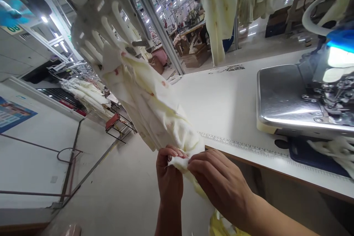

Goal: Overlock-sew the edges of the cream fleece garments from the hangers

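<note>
A cream garment (157,99) with small reddish marks hangs slantwise from a grey slotted plastic holder (102,14). At its lower part my left hand (170,180) pinches the cloth, thumb and fingers closed on a white, frayed edge. Just to the right, my right hand (221,180) grips the same edge between its bent fingertips. A short stretch of the white edge shows between the two hands. More of the cloth drops below and behind my right hand, partly hidden by it.
On the right stands a sewing machine (290,96) with a lit lamp, on a white table (212,103) with a printed ruler along its front edge. White scraps (337,153) lie near it. Other cream garments (218,14) hang behind; a red stool (113,121) stands left.
</note>
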Available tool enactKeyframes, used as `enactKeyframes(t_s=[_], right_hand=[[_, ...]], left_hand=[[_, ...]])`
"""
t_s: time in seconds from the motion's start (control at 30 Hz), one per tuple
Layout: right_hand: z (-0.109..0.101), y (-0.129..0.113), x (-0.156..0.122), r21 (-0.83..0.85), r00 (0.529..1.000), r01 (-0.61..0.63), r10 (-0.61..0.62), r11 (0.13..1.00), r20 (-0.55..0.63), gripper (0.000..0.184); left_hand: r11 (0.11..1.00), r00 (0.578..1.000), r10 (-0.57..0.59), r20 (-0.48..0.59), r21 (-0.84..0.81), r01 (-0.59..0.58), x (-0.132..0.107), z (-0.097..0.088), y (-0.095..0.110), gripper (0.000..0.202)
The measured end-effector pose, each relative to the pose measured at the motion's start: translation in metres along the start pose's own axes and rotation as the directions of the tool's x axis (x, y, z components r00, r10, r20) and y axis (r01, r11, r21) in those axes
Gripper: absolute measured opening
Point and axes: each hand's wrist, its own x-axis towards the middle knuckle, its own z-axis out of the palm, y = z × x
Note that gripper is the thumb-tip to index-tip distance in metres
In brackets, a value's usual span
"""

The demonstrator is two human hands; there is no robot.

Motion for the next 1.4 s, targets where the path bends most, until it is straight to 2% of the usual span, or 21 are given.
enactKeyframes(t_s=[0.07,0.17,0.27,0.33,0.43,0.5,0.6,0.63,0.67,0.7,0.73,0.83,0.9,0.97,1.03,1.1,1.13,1.2,1.23,1.3,1.4], right_hand=[[-0.003,0.001,0.0,0.136,0.981,-0.188,0.193,0.973,-0.02,0.012],[-0.011,0.005,-0.002,0.388,0.866,-0.477,0.496,0.788,0.057,0.009],[-0.022,0.009,-0.007,0.567,0.779,-0.573,0.609,0.592,0.151,0.013],[-0.028,0.009,-0.011,0.573,0.778,-0.562,0.616,0.596,0.122,0.016],[-0.04,0.009,-0.014,0.464,0.821,-0.522,0.57,0.716,0.042,0.025],[-0.051,0.01,-0.015,0.447,0.804,-0.549,0.593,0.706,0.048,0.02],[-0.074,0.015,-0.019,0.543,0.677,-0.611,0.736,0.576,-0.02,0.023],[-0.081,0.016,-0.021,0.57,0.626,-0.615,0.777,0.545,-0.068,0.026],[-0.088,0.018,-0.024,0.586,0.582,-0.616,0.806,0.526,-0.111,0.028],[-0.093,0.02,-0.028,0.591,0.553,-0.618,0.821,0.518,-0.141,0.029],[-0.096,0.021,-0.032,0.591,0.535,-0.62,0.829,0.516,-0.163,0.029],[-0.1,0.024,-0.045,0.599,0.52,-0.62,0.837,0.507,-0.171,0.031],[-0.102,0.024,-0.052,0.6,0.523,-0.628,0.84,0.495,-0.145,0.032],[-0.107,0.022,-0.054,0.58,0.548,-0.642,0.829,0.501,-0.108,0.032],[-0.114,0.019,-0.051,0.547,0.61,-0.627,0.786,0.555,-0.098,0.032],[-0.12,0.016,-0.045,0.492,0.669,-0.598,0.732,0.633,-0.129,0.033],[-0.122,0.015,-0.041,0.454,0.679,-0.596,0.718,0.662,-0.156,0.033],[-0.125,0.017,-0.037,0.397,0.657,-0.623,0.727,0.674,-0.202,0.031],[-0.125,0.018,-0.036,0.387,0.634,-0.639,0.74,0.665,-0.225,0.031],[-0.123,0.024,-0.036,0.412,0.601,-0.65,0.764,0.638,-0.235,0.033],[-0.118,0.033,-0.041,0.452,0.594,-0.644,0.776,0.617,-0.213,0.033]], left_hand=[[0.981,0.995,0.097,0.032,0.165,-0.101,0.0,-0.002,0.001,0.008],[0.833,0.96,0.234,0.155,0.477,-0.28,0.002,-0.003,0.007,0.008],[0.713,0.933,0.218,0.286,0.606,-0.352,0.005,0.005,0.012,0.009],[0.691,0.934,0.173,0.313,0.636,-0.342,0.007,0.016,0.013,0.007],[0.703,0.918,0.087,0.387,0.629,-0.332,0.011,0.035,0.012,0.008],[0.686,0.847,0.0,0.531,0.616,-0.387,0.021,0.045,0.015,0.013],[0.546,0.667,-0.123,0.735,0.611,-0.572,0.046,0.051,0.023,0.017],[0.491,0.629,-0.15,0.763,0.61,-0.622,0.055,0.052,0.025,0.015],[0.452,0.615,-0.159,0.772,0.611,-0.65,0.063,0.052,0.026,0.012],[0.446,0.623,-0.158,0.766,0.619,-0.647,0.07,0.053,0.026,0.011],[0.481,0.646,-0.158,0.747,0.629,-0.61,0.076,0.054,0.025,0.011],[0.675,0.697,-0.203,0.688,0.614,-0.409,0.083,0.065,0.018,0.015],[0.743,0.684,-0.26,0.682,0.593,-0.309,0.084,0.08,0.015,0.018],[0.75,0.658,-0.288,0.696,0.591,-0.296,0.085,0.1,0.015,0.02],[0.74,0.609,-0.3,0.734,0.582,-0.336,0.086,0.124,0.018,0.019],[0.721,0.528,-0.316,0.789,0.561,-0.407,0.088,0.147,0.022,0.017],[0.708,0.478,-0.331,0.814,0.549,-0.444,0.09,0.157,0.023,0.016],[0.688,0.396,-0.353,0.847,0.522,-0.504,0.095,0.171,0.024,0.018],[0.677,0.373,-0.357,0.856,0.512,-0.528,0.098,0.174,0.024,0.021],[0.656,0.347,-0.367,0.863,0.505,-0.562,0.104,0.174,0.024,0.029],[0.582,0.348,-0.4,0.848,0.528,-0.618,0.108,0.162,0.023,0.037]])
